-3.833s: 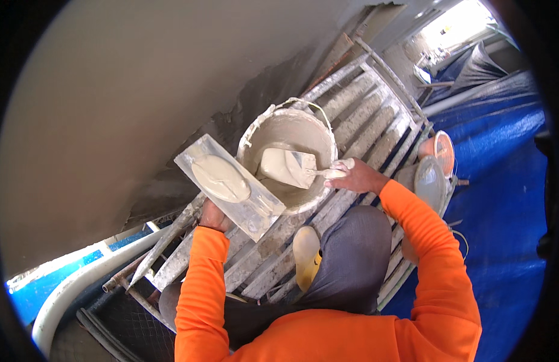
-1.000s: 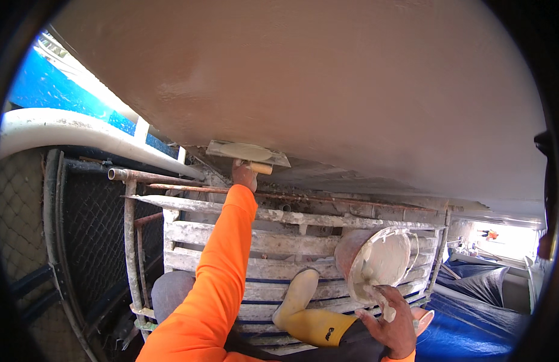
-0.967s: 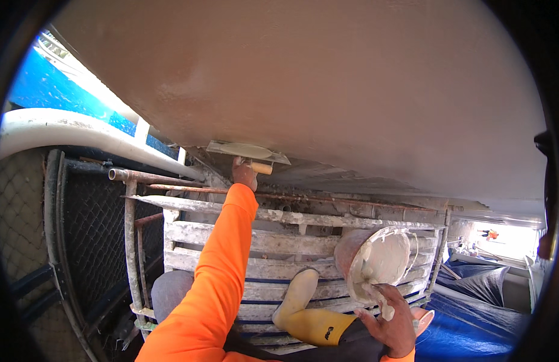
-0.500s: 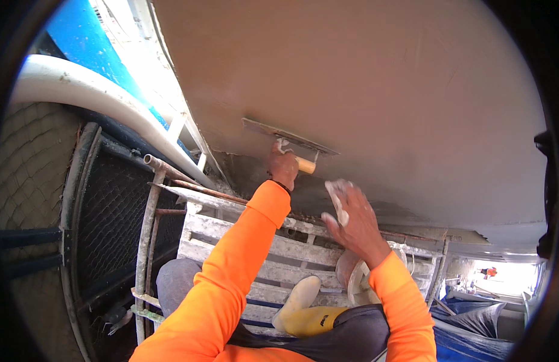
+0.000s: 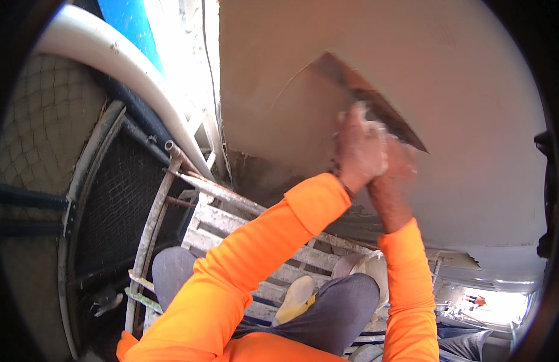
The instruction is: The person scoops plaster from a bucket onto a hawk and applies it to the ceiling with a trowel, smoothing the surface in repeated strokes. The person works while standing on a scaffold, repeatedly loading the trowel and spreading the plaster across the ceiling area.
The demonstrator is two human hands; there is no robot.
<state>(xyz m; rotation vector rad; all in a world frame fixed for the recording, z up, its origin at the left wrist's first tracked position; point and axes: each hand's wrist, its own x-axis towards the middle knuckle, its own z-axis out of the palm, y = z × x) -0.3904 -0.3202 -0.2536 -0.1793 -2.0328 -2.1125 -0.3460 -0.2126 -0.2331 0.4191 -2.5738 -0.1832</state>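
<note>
Across the far side, most of the wall (image 5: 472, 151) is covered in a smooth, pale coat; a dark, rough strip (image 5: 261, 175) along its lower edge appears to be left uncoated. A slatted platform (image 5: 216, 224) is set on the near side. On its right, the bucket (image 5: 378, 271) is partly hidden by a knee and sleeve, so its contents cannot be made out. The trowel (image 5: 393, 117) is held tilted against the wall, gripped by the left hand (image 5: 359, 145). The right hand (image 5: 393, 187) is partly covered by the left; its grip cannot be told.
</note>
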